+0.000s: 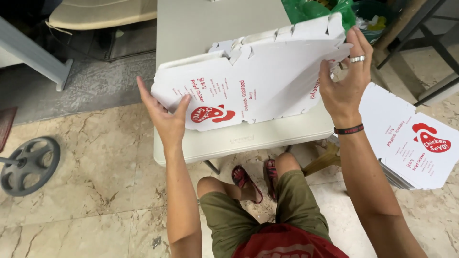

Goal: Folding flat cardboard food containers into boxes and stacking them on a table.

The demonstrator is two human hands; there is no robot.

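Closest to the camera is a red shirt (285, 242) and olive shorts (229, 220), knees bent, red sandals (244, 179) on the marble floor (86, 157) under the near edge of a pale folding table (191, 28). On that table sits a white cardboard box (248, 81) with red printing, half folded, its flaps standing up at the far side. The left hand (167, 117) is open and flat, palm pressed against the box's near left corner, thumb on top, not really clamping anything. The right hand (345, 79), with a ring and a dark wristband, has its fingers spread and curled over the box's far right flap, pinching the edge loosely. A stack of flat unfolded boxes (411, 138) sits to the right. A grey wheel (28, 165) lies on the floor at the left, and a green bag (311, 8) sits at the far end.
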